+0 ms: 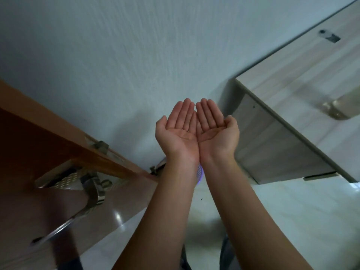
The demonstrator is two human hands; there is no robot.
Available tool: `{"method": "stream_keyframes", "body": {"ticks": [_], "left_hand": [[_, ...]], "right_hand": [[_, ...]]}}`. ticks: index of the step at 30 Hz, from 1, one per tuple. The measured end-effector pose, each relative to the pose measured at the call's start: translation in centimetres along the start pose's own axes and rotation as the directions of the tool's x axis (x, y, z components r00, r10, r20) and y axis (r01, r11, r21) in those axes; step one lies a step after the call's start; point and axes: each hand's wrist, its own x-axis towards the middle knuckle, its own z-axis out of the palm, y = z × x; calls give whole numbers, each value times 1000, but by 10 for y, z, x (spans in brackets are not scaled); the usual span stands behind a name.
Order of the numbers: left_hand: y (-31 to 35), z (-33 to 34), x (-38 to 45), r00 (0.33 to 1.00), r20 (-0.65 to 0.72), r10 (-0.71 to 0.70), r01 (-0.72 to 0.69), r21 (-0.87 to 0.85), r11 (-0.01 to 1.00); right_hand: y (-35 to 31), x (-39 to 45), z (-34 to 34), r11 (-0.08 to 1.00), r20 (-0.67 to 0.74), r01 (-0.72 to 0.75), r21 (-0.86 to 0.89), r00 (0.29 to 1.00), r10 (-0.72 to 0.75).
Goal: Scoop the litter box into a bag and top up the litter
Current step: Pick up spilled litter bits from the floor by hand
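My left hand (178,129) and my right hand (215,127) are held out in front of me, palms up, side by side with their inner edges touching. Both are flat and cupped slightly, fingers together, with nothing in either palm. Both bare forearms reach up from the bottom of the view. No litter box, scoop, bag or litter shows. A small purple-white object (200,174) peeks out between my wrists; I cannot tell what it is.
A pale wall (116,55) fills the background. A brown wooden door (48,145) with a metal handle (91,193) stands at the left. A light grey wood-grain cabinet (282,137) stands at the right. The glossy white floor (292,211) lies below.
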Motion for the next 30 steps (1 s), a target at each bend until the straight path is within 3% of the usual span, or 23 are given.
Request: {"method": "stream_keyframes", "body": {"ticks": [9, 22, 30], "left_hand": [[-35, -92, 67, 996, -86, -34, 43, 101, 994], [-122, -320, 218, 964, -266, 23, 2, 95, 995], [-176, -449, 285, 909, -415, -48, 73, 45, 996]], "right_hand": [[50, 64, -90, 1000, -78, -18, 4, 997, 19], [165, 214, -302, 987, -207, -159, -10, 966, 154], [223, 281, -429, 976, -351, -215, -22, 916, 194]]}}
